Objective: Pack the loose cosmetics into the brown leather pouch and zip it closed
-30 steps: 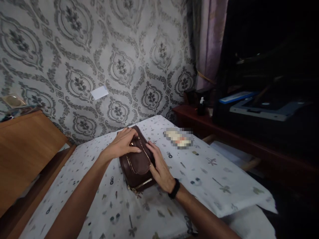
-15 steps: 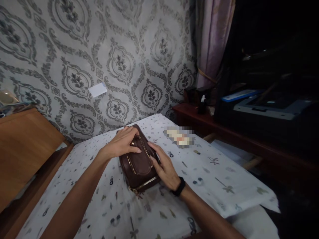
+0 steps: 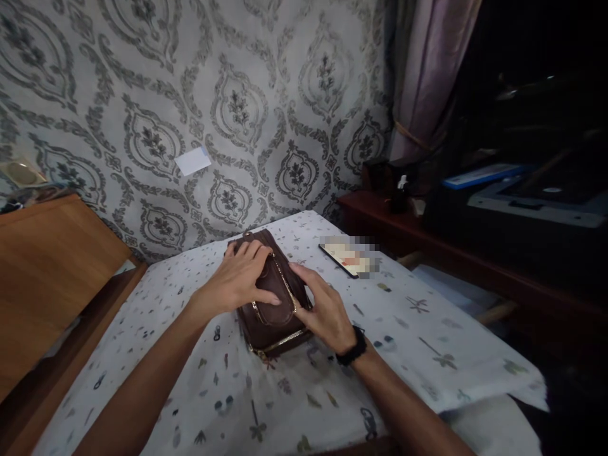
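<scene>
A small dark brown leather-look bag (image 3: 281,332) with gold zippers lies on the patterned cloth, its front pocket facing up. My left hand (image 3: 242,278) rests across that pocket, with fingertips near the upper end of the curved zipper and the thumb apart, low on the pocket. Along the right side of the bag, my right hand (image 3: 325,310) holds the edge, fingers on the outer side and thumb by the zipper. A black band (image 3: 352,347) is on my right wrist. What lies beneath my left fingers is hidden.
A phone (image 3: 339,259) with a partly blurred screen lies right of the bag on the white cloth (image 3: 266,405). Wooden furniture (image 3: 52,272) stands at left. A dark red shelf (image 3: 375,215) with a small bottle (image 3: 401,193) is at back right, beside a curtain (image 3: 422,82).
The view has shifted slightly, moving the scene rightward. My left fingers have spread over the upper pocket, and my right hand stays at the bag's right side.
</scene>
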Available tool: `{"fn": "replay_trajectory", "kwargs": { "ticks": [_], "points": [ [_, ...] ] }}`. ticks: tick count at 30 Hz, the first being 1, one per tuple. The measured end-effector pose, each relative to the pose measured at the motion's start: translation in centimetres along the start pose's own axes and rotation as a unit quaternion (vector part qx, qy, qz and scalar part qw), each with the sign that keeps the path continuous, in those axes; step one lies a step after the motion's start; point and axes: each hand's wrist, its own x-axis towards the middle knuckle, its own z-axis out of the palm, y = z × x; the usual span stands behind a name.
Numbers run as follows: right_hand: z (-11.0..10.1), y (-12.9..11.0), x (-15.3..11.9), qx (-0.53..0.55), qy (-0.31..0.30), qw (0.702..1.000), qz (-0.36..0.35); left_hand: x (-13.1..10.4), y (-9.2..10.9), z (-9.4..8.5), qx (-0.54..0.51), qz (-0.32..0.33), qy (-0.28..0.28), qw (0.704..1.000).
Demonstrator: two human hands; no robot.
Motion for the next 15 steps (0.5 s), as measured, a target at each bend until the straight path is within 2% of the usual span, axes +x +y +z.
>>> {"fn": "replay_trajectory", "kwargs": {
  "ticks": [6,11,15],
  "points": [
    [-0.04,-0.50,0.47,0.006,0.021,0.999,0.033,0.20,-0.36,0.01,-0.008,0.011,-0.015,1.000],
    [-0.14,-0.32,0.32,0.051,0.004,0.995,0.083,0.41,0.07,-0.36,0.006,0.007,-0.031,0.999],
    [-0.64,-0.07,-0.12,0.094,-0.033,0.988,0.114,0.44,0.23,-0.34,0.023,-0.001,-0.031,0.999]
  ]
}}
